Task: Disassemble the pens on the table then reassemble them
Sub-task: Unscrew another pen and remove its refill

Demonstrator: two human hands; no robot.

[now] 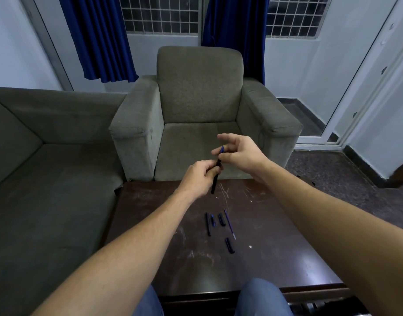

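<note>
My left hand (199,176) grips a dark pen barrel (214,181) that points down toward the table. My right hand (238,151) pinches the blue tip piece (222,150) at the barrel's upper end, with the other fingers spread. Both hands are raised above the far edge of the dark wooden table (275,247). On the table lie loose pen parts: a black barrel (208,224), a short blue-black piece (212,220), a black cap (222,219), a thin blue refill (229,224) and another black cap (229,245).
A grey armchair (200,115) stands just beyond the table. A grey sofa (47,156) runs along the left. My knees in blue jeans (262,297) sit under the table's near edge. Blue curtains (100,37) and a glass door (346,106) are behind.
</note>
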